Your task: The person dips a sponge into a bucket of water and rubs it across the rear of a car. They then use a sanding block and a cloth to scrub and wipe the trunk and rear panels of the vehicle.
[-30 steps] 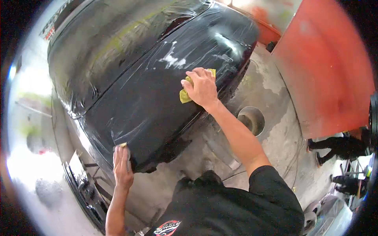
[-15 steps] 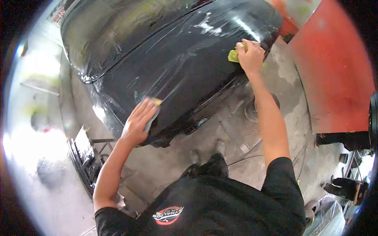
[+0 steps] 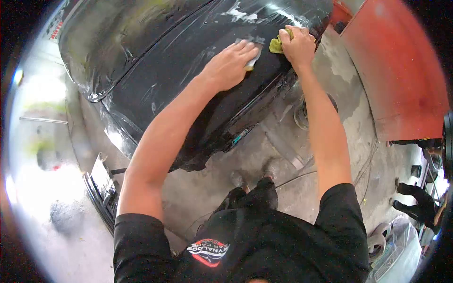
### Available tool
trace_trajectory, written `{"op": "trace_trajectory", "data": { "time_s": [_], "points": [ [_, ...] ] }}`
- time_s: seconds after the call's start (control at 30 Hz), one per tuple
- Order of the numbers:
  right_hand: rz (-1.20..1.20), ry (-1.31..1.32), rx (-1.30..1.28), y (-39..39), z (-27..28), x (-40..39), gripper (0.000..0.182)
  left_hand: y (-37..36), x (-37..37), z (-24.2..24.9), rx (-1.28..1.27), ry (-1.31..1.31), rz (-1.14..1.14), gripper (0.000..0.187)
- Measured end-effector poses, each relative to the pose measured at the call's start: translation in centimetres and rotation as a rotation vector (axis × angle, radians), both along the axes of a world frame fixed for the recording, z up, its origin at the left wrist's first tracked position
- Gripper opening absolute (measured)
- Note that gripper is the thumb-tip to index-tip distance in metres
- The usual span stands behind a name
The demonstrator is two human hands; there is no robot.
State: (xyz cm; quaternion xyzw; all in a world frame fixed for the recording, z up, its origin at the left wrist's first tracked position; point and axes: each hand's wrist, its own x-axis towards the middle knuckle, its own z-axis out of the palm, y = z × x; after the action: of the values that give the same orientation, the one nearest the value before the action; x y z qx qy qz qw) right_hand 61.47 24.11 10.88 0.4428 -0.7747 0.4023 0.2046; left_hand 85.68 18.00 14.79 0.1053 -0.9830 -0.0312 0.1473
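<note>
My left hand (image 3: pixel 231 66) lies over a small pad (image 3: pixel 253 59), grey-white with a yellowish edge, pressed against a wet black car panel (image 3: pixel 184 94). Its fingers stretch together across the pad, and the palm hides most of it. Farther right, a crumpled yellow-green cloth (image 3: pixel 277 45) is bunched in my right hand (image 3: pixel 299 47), near the panel's right end. White suds (image 3: pixel 241 15) and pale streaks mark the dark surface. A seam runs along the panel, with a glossy dark section beyond it.
A red panel (image 3: pixel 396 75) stands at the right. Dark framed parts (image 3: pixel 100 188) lean at the left by a pale, brightly lit surface. A hose or cable (image 3: pixel 295 179) crosses the concrete floor. Another person's dark-clothed legs (image 3: pixel 417 200) show at the right edge.
My left hand has slid up and to the right along the panel with the pad, coming close to the right hand. The right hand, still on the cloth, sits slightly higher in view.
</note>
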Motion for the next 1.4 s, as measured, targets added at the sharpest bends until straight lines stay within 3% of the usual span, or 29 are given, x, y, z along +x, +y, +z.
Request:
{"op": "trace_trajectory", "data": {
  "time_s": [0.07, 0.23, 0.33, 0.47, 0.53, 0.7, 0.83, 0.93, 1.03, 1.17, 1.23, 1.33, 1.4],
  "points": [
    [0.000, 0.001, 0.007, 0.1, 0.0, -0.4, 0.036, 2.1, 6.1, 0.9, 0.065, 0.027, -0.051, 0.052],
    [-0.009, 0.003, -0.067, -0.2, -0.3, -0.1, 0.036, 7.1, 27.6, -0.1, 0.052, -0.005, 0.174, 0.058],
    [-0.006, -0.015, -0.079, -0.1, 0.0, 0.0, 0.035, 5.6, 23.6, 1.6, 0.055, -0.114, 0.248, 0.059],
    [0.006, -0.004, -0.113, -0.3, -0.8, -0.7, 0.034, -0.3, 8.0, 1.6, 0.055, -0.004, 0.159, 0.053],
    [0.012, 0.012, -0.113, -0.5, -0.8, -0.7, 0.035, -2.2, 4.4, 0.8, 0.043, 0.014, 0.149, 0.051],
    [0.054, 0.029, -0.077, -0.3, -0.8, -1.3, 0.038, -0.4, 7.0, 1.0, -0.014, 0.007, 0.139, 0.056],
    [0.033, 0.000, -0.055, -0.3, -1.0, -0.8, 0.039, 5.4, 20.3, 0.8, 0.042, 0.019, 0.366, 0.052],
    [-0.005, -0.003, -0.030, -0.2, -0.9, -0.4, 0.039, 6.6, 23.0, 1.6, 0.016, -0.005, 0.410, 0.051],
    [-0.010, -0.015, -0.035, -0.3, -0.6, -0.4, 0.037, 3.2, 14.9, 1.7, 0.001, 0.001, 0.331, 0.052],
    [0.018, -0.023, -0.066, -0.3, -0.7, -0.6, 0.037, -5.0, 0.1, -0.7, -0.210, 0.139, 0.079, 0.045],
    [0.020, -0.009, -0.081, -0.5, -0.9, -0.9, 0.037, -8.3, -5.2, -2.5, -0.282, 0.113, 0.130, 0.041],
    [0.028, 0.003, -0.064, -0.4, -1.5, -1.2, 0.037, -7.8, -4.2, -0.7, -0.260, -0.003, 0.069, 0.038],
    [0.023, 0.003, -0.053, -0.6, -1.4, -1.3, 0.037, -4.0, 1.8, 0.5, -0.100, 0.022, 0.122, 0.038]
  ]
}}
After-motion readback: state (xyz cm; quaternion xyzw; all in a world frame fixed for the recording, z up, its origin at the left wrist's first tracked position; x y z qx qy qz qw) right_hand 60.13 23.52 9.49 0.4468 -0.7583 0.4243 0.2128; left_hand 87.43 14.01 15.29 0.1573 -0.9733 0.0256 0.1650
